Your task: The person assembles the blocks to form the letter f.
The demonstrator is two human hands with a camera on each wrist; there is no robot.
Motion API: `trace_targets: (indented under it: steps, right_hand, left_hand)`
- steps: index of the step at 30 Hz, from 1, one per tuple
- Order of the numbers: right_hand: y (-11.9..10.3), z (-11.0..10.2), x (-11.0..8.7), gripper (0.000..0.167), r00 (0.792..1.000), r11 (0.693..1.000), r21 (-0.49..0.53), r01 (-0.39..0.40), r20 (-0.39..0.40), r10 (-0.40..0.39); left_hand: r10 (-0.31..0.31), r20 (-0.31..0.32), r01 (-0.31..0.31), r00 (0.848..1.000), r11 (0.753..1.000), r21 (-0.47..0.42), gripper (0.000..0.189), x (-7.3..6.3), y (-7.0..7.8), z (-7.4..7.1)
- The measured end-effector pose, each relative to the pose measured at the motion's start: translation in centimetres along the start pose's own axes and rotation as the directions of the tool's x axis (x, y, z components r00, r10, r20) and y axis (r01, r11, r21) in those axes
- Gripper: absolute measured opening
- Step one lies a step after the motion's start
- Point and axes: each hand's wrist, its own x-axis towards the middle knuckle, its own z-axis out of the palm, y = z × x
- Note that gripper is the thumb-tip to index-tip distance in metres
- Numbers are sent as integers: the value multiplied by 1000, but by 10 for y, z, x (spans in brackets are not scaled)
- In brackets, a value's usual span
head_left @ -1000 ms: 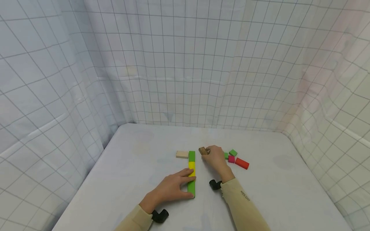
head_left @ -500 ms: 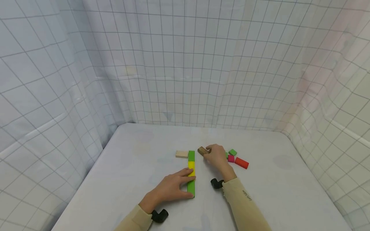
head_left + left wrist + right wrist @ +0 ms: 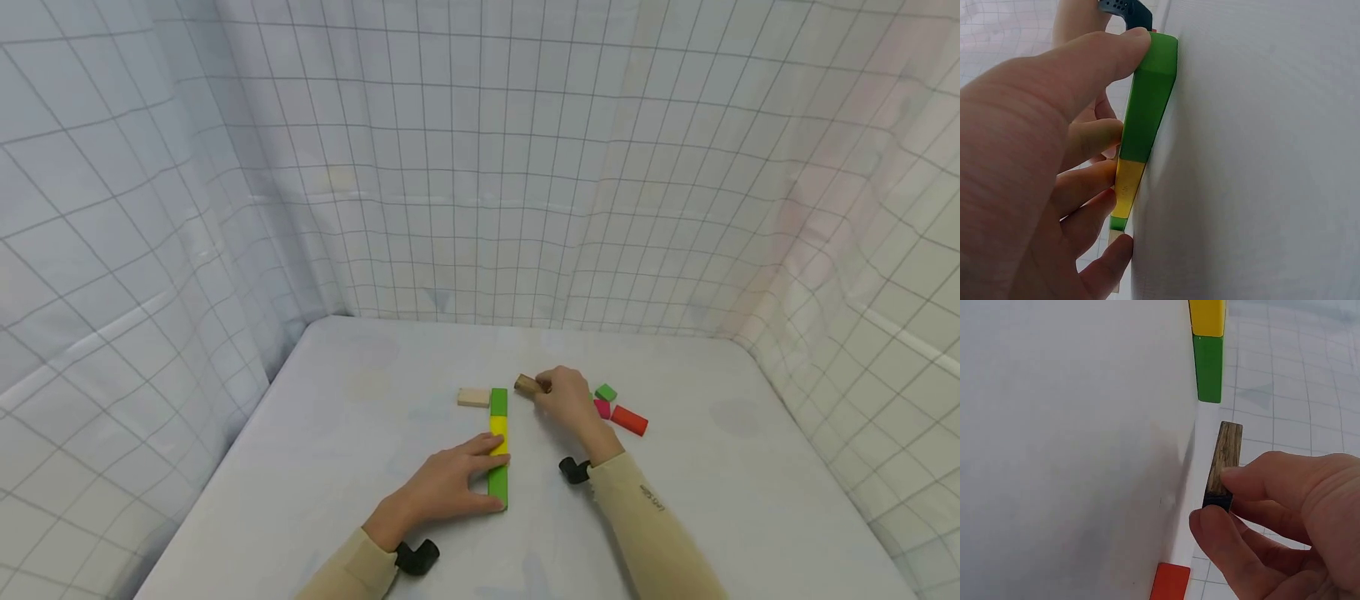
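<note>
Yeah, pinching the dark-brown rectangular wooden block (image 3: pixel 527 384) in the right hand (image 3: pixel 567 402), just right of the straight green-and-yellow block row (image 3: pixel 498 425), so go easy while bracing that with the left hand (image 3: pixel 446 482), fingers spread.

On the table (image 3: pixel 337 467), the near block (image 3: pixel 498 485), the middle block (image 3: pixel 498 426) and the far block (image 3: pixel 498 402) line up from front to back, with the left hand (image 3: pixel 442 483) touching the near and middle ones from the left and a side block (image 3: pixel 473 397) just left of the far one. Right of the line and apart from it, a single block (image 3: pixel 527 384) is in the right hand (image 3: pixel 566 402). Further right lie a back block (image 3: pixel 606 392), a centre block (image 3: pixel 602 408) before it and an outer block (image 3: pixel 630 420) rightmost, with cloth (image 3: pixel 465 167) behind the table.
</note>
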Motion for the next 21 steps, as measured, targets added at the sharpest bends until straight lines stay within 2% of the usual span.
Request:
trace_targets:
  steps: [14,21]
  right_hand:
    - [10,3,2,30,982,978,-80,191,26,-189]
    - [13,5,3,29,976,971,-101,215,46,-212]
  left_hand:
    - [0,-1,0,1000,1000,6,73,-1,-1,2]
    - [-5,-2,5,1000,1000,9,73,0,-2,2]
